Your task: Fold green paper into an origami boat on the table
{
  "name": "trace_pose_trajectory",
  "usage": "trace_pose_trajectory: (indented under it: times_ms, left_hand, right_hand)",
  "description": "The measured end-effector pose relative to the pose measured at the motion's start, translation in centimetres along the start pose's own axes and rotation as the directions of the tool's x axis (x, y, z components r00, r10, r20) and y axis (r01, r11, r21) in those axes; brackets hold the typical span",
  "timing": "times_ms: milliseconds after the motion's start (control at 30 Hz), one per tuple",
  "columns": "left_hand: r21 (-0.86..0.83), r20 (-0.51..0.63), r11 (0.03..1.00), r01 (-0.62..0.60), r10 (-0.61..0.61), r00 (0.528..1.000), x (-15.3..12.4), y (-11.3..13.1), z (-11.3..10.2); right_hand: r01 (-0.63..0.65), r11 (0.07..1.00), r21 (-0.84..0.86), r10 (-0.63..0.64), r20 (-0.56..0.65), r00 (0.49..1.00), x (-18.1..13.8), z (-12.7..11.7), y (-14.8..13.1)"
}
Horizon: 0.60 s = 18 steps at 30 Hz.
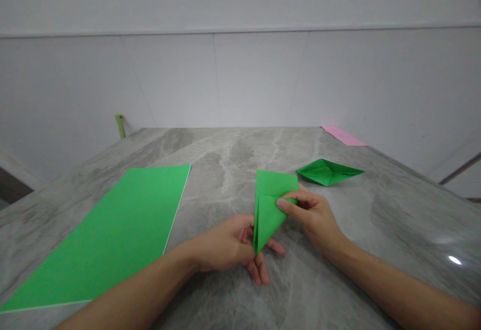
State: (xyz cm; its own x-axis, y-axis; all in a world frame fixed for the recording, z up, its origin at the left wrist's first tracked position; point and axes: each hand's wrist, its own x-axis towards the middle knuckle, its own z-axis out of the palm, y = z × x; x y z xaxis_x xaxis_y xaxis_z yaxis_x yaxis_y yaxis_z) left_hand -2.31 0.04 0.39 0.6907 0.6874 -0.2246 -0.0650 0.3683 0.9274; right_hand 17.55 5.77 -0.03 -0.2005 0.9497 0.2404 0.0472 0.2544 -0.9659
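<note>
A piece of green paper (268,212), folded in layers with a pointed lower end, is held up at a tilt above the grey table. My right hand (315,215) pinches its right edge, thumb on the front face and the other fingers partly hidden behind. Around the lower left edge and the point is my left hand (233,245), touching the paper. Some of its fingers show behind and below the point; the thumb tip is hidden. Just beyond my right hand lies a folded green paper boat shape (328,172), pointed at both ends.
To the left on the marbled grey table (225,149) lies a stack of green paper sheets (112,230). A pink sheet (343,135) rests at the far right edge. A white wall (240,79) stands behind, with a yellow-green object (120,125) near the far left corner.
</note>
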Motion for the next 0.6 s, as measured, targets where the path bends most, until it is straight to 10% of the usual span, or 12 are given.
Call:
trace_pose_trajectory:
  times_ms: [300,600]
  left_hand:
    - [-0.149,-0.218,0.987,-0.067,0.033,0.975,0.9,-0.2,1.1]
    - [-0.266,-0.160,0.964,-0.008,-0.036,0.986,1.0,-0.5,2.1]
  right_hand:
    - [0.069,0.989,-0.133,-0.068,0.008,0.998,-0.4,0.7,-0.6]
    - [-0.081,0.993,0.091,0.074,0.083,0.994,-0.5,1.3,-0.8]
